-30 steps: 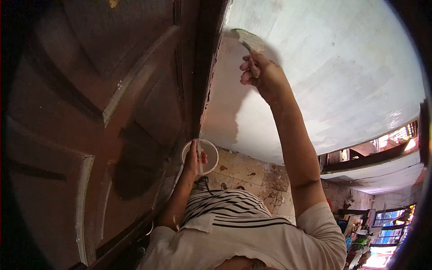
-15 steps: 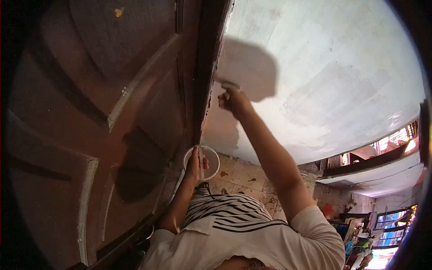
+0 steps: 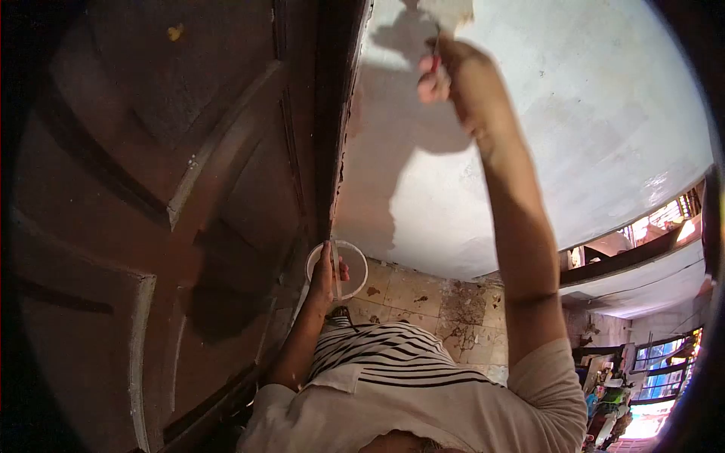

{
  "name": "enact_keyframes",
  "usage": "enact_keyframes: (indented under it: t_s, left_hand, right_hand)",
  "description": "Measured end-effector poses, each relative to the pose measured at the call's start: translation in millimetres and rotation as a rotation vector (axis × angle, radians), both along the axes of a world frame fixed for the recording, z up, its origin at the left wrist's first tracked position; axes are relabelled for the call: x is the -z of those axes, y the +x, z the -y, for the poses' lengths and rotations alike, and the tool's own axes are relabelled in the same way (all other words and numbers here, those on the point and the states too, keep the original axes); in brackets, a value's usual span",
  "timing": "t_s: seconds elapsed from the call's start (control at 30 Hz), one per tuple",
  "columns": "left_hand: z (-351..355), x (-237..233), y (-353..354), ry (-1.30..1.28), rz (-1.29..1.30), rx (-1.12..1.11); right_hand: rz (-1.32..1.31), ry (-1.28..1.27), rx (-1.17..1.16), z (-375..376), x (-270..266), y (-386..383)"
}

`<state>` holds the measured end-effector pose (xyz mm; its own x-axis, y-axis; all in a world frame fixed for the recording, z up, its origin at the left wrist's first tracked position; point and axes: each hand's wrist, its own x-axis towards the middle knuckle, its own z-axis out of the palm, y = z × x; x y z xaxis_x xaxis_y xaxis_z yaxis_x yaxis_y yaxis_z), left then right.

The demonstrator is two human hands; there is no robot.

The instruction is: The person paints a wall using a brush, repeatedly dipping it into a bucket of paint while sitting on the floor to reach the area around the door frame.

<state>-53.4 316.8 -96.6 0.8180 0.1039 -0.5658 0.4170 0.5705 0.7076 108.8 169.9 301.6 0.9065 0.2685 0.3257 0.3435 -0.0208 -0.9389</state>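
High on the white wall [image 3: 574, 113], my right hand [image 3: 461, 79] is closed around a paintbrush [image 3: 436, 63] with a red part showing at the fingers. Motion blurs the hand, and the brush's head is hard to make out. Down by the door frame, my left hand [image 3: 323, 273] grips a white bucket [image 3: 365, 273] by the strip-like handle across its mouth. The bucket is held upright at about waist height. My right arm throws a shadow on the wall beside the frame.
A dark brown panelled door [image 3: 234, 181] stands close on the left, its frame [image 3: 343, 98] meeting the wall. Stained floor tiles [image 3: 408, 291] lie below. Cluttered items [image 3: 608, 396] and a barred window [image 3: 664, 370] are at the lower right.
My right hand has moved up and to the right, away from the door frame, with the brush. My left hand and the bucket stay nearly in place.
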Motion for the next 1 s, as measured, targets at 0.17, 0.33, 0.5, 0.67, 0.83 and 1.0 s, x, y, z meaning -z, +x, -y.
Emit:
enact_keyframes:
  t_s: [0.17,0.33,0.5,0.67,0.83,1.0]
  left_hand:
    - [-1,2,-4,0.016,0.035,0.03]
    - [0,11,-2,0.071,0.043,0.04]
    - [-1,20,2,0.021,-0.011,0.082]
    - [-2,13,-3,0.016,0.026,0.078]
    - [-2,7,-3,-0.009,0.022,0.062]
    - [0,12,-1,0.007,0.027,0.04]
  right_hand:
    - [-0.269,0.099,0.038,3,155,21]
    - [-0.591,0.165,0.05,3,287,0]
    - [-0.768,0.253,0.031,8,318,-18]
    - [-0.669,0.29,0.067,20,244,7]
    - [-0.463,0.215,0.073,15,66,-10]
    - [-0.054,0.115,0.028,23,-41,-22]
